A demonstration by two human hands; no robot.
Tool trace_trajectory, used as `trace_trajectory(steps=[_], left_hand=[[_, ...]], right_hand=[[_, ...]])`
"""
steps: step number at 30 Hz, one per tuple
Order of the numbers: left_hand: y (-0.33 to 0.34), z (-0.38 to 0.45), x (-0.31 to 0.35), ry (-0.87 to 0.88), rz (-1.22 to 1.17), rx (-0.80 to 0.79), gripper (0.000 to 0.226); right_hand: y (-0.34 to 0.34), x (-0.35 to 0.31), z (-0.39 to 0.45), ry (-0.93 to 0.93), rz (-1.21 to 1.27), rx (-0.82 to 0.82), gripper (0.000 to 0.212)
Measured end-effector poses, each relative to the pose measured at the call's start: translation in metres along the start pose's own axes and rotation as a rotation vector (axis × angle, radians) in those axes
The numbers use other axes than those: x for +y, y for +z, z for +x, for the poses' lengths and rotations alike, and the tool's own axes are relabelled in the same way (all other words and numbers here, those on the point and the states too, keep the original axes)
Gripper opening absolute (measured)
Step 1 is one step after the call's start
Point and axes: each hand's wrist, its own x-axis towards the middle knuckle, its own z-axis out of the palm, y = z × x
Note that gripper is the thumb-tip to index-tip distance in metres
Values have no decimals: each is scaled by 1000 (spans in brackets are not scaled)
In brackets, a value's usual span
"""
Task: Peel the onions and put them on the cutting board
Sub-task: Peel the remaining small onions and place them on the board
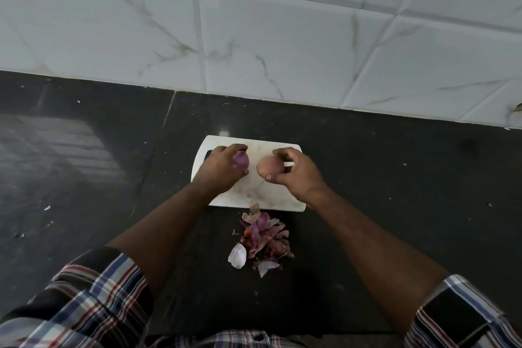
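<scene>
A white cutting board [254, 195] lies on the black counter in front of me. Over its left part my left hand [223, 167] grips a purple peeled onion [241, 159], fingers curled round it. Over the right part my right hand [293, 171] holds a paler pinkish onion [268, 168] between thumb and curled fingers. Whether either onion touches the board I cannot tell.
A heap of purple and brown onion skins [264, 237] with one white piece [237, 256] lies on the black counter [395, 178] just before the board's near edge. A white marbled tile wall [282, 22] rises behind the counter. My plaid sleeves fill the lower corners.
</scene>
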Motion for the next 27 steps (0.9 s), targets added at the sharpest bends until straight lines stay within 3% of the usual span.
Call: trace_trajectory(steps=[9, 13, 15, 17, 19, 21, 23, 27], left_hand=[[-16, -15, 6, -15, -10, -69, 75], [-26, -29, 19, 25, -71, 81, 52], [-28, -41, 32, 15, -291, 71, 34], [-28, -56, 44, -88, -619, -115, 27], [-28, -70, 48, -154, -807, -339, 36], [-25, -80, 47, -129, -915, -450, 56], [-23, -86, 46, -119, -962, -407, 68], [-18, -97, 46, -148, -1009, -330, 52]], right_hand=[[-11, -19, -14, -46, -8, -67, 55], [-13, -24, -27, -74, 7, -72, 56], [-14, -24, -35, -89, 27, -102, 56], [-12, -23, -43, -96, 52, -133, 55], [-9, -22, -49, -97, 84, -145, 55], [-8, -22, -55, -100, 113, -135, 53], [-6, -22, -60, -95, 151, -124, 50], [2, -24, -74, -57, 320, -101, 28]])
